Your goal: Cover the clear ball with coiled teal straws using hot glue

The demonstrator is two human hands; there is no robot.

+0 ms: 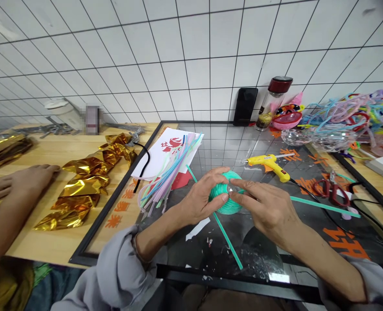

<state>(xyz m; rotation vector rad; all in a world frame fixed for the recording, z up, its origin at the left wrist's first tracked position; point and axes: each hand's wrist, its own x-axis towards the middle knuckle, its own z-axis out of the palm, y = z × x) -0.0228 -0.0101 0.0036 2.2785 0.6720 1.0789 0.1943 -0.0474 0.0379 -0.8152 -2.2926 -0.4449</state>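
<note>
Over the dark glass board, my left hand (199,194) grips a round green form (233,209) from its left side, thumb and fingers around it. It looks like pipe cleaner wound in rings over a clear piece (232,188) that shows in the middle. My right hand (272,205) presses thumb and index finger together at that middle, from the right. A green pipe cleaner (228,242) slants out below the form, and another green length (326,206) runs out to the right, behind my right hand. The fingers partly hide the form.
A yellow glue gun (269,165) lies behind my right hand, its cord running right past red scissors (332,190). Pastel pipe cleaners (168,175) rest on white paper (161,149). At left are crumpled gold foil (81,190) and another person's hand (26,183). A phone (245,106) and bottle (271,106) stand behind.
</note>
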